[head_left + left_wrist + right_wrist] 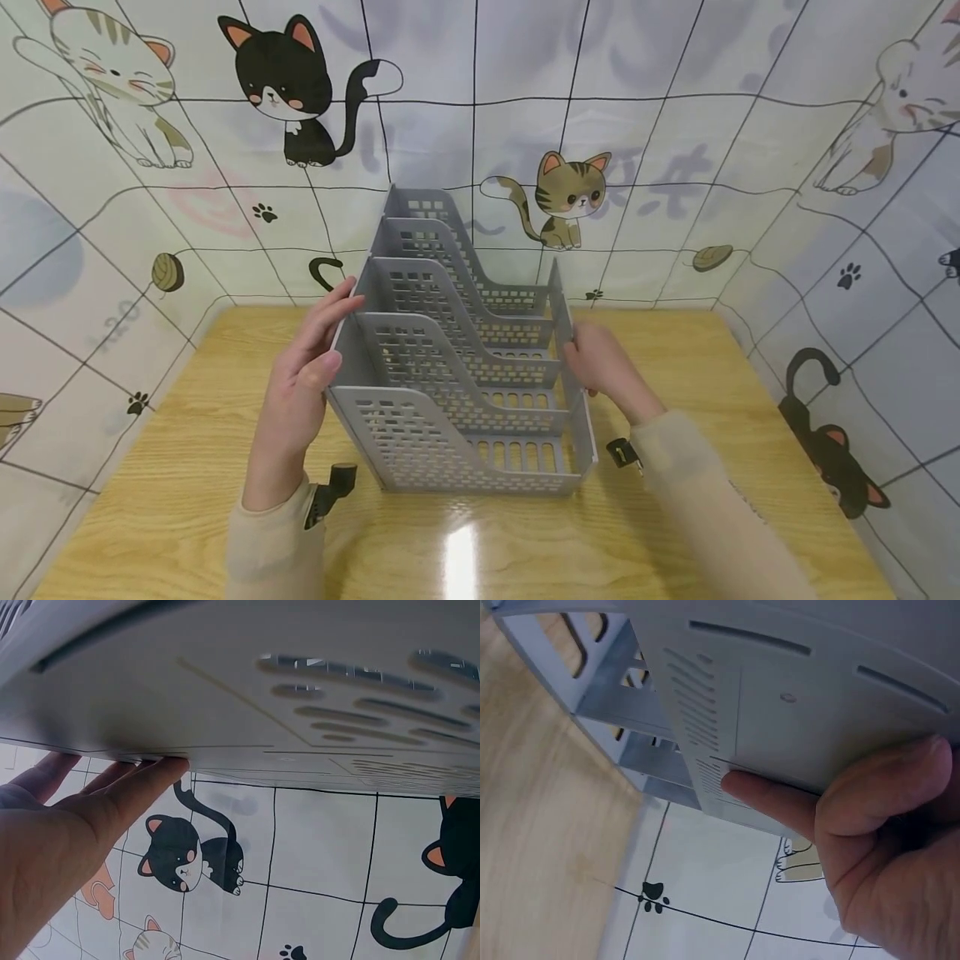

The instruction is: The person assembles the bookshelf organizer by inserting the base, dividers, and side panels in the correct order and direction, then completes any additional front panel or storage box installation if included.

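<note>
A grey plastic file rack (457, 400) with several tall slots and perforated dividers stands upright over the wooden table, between both hands. My left hand (300, 375) lies along its left side panel (225, 712), with the fingers stretched out and touching the panel near its edge. On the opposite side, my right hand (603, 362) is against the right side panel (780, 705). In the right wrist view, the index finger extends straight onto that panel, while the thumb lies beside it. The remaining fingers of the right hand are mostly hidden there.
The wooden table (187, 467) reaches the cat-patterned sheet (435, 75) that covers the wall behind and both sides. A black wrist strap piece (342, 478) sticks out by the left sleeve, and another small black piece (622, 452) by the right sleeve.
</note>
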Demonstrator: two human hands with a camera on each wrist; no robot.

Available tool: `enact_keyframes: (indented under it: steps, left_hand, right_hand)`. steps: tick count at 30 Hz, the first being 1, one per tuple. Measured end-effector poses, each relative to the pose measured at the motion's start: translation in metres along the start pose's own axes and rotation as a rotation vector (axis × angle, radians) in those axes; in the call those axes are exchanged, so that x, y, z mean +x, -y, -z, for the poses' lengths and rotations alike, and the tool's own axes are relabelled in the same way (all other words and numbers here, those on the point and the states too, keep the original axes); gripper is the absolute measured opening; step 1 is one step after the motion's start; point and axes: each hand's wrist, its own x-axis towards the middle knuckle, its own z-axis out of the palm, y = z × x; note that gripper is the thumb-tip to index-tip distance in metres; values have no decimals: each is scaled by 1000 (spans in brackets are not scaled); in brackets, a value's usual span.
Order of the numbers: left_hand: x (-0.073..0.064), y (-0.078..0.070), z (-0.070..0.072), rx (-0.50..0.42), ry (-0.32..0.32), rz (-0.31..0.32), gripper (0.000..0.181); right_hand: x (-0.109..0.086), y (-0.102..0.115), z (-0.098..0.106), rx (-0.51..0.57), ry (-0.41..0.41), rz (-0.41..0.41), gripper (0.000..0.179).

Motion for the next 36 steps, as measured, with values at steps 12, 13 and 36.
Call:
enact_keyframes:
  steps: [12, 13, 36]
  left_hand:
    - [-3, 1, 0, -29, 7, -2, 49]
    - [-3, 1, 0, -30, 6, 2, 49]
    - [0, 8, -5, -102, -10, 173, 55]
  right_hand:
    - [1, -12, -18, -11, 50, -25, 27]
    - [1, -12, -19, -4, 52, -27, 29]
    - [-2, -39, -57, 122, -124, -47, 49]
